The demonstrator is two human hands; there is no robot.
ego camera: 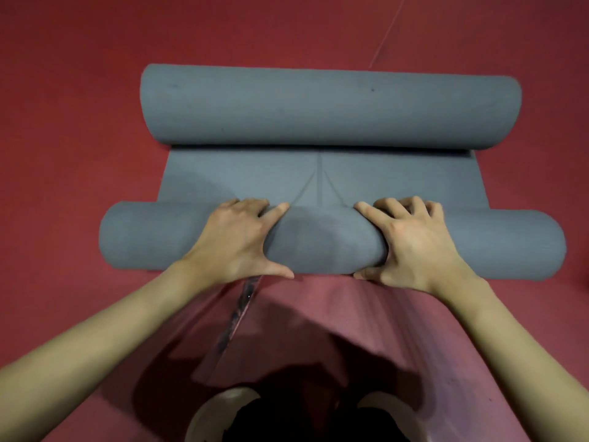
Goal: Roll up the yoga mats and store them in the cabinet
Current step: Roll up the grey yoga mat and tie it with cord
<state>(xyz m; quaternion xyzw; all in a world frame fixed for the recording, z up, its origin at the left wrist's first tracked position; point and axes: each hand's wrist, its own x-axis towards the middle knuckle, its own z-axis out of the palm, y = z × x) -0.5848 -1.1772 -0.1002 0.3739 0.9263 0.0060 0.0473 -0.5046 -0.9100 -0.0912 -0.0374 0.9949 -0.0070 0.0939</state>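
Both hands sit on the near roll of the grey yoga mat, side by side at its middle: the left hand and the right hand each have fingers curled over the top and far side of the roll and a thumb tucked against its near underside, so each is clasping the rolled part. The roll's long axis runs left to right across the view, square to the forearms, and it sticks out past both hands about evenly, so neither hand is better placed than the other. Just beyond the fingertips lies a short flat stretch of mat, creased at the centre, and at its far edge a second, thicker roll lies parallel to the near one on the red floor. Judging by this, the coming push goes straight away from the body, turning the near roll over the flat strip toward the far one. No cabinet is in view.
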